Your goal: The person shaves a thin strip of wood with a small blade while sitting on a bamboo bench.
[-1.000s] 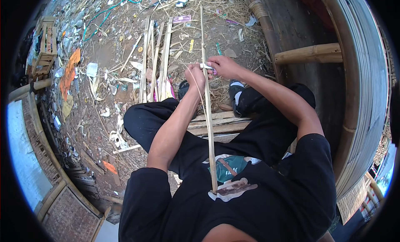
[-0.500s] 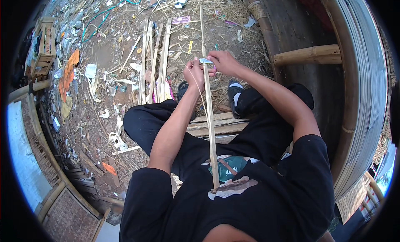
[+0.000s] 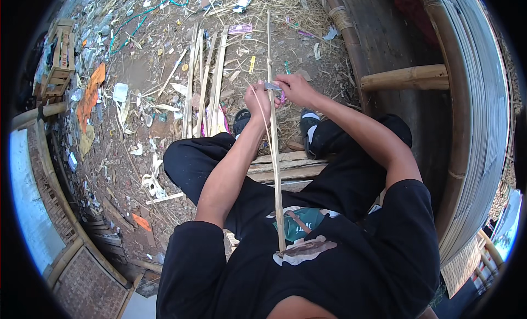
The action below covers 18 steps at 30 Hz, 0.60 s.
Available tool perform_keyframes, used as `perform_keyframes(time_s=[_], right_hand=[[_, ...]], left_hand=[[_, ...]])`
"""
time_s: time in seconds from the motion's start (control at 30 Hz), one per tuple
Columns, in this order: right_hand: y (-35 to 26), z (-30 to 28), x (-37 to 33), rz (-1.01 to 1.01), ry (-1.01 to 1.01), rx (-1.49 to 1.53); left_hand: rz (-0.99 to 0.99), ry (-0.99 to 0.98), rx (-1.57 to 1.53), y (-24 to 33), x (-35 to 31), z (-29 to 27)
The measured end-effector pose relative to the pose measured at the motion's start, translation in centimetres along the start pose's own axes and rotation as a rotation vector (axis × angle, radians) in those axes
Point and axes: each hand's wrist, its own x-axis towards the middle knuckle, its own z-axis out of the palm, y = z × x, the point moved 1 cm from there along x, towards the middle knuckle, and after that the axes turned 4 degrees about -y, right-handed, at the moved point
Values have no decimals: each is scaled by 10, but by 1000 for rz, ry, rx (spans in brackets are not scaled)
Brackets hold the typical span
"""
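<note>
A long, pale bamboo strip (image 3: 276, 171) runs upright through the middle of the view, its lower end against the front of my black shirt. My left hand (image 3: 258, 103) is closed on the strip from its left side. In my closed right hand (image 3: 299, 91) is a small knife (image 3: 271, 86), whose shiny blade lies across the strip. A bit of pink shows by the right fingers, and the grip itself is mostly hidden. A thin sliver (image 3: 262, 111) curves past my left hand and down beside the strip.
More split bamboo strips (image 3: 218, 72) lie on the littered ground ahead, left of my feet. A wooden crate (image 3: 59, 53) stands far left. Close on the right is a bamboo frame (image 3: 406, 77) with a crossbar. Short slats (image 3: 285, 166) lie between my legs.
The blade and both hands have shifted slightly down the strip toward me. The blade's angle has changed a little. The strip's lower end still rests against my shirt.
</note>
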Motion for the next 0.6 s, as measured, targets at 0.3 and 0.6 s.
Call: perform_keyframes(time_s=[0.3, 0.6], right_hand=[[-8, -2, -7, 40, -26, 18], [-5, 0, -10, 73, -61, 106]], left_hand=[[-32, 48, -30, 5, -4, 2], [-18, 38, -81, 3, -11, 0]])
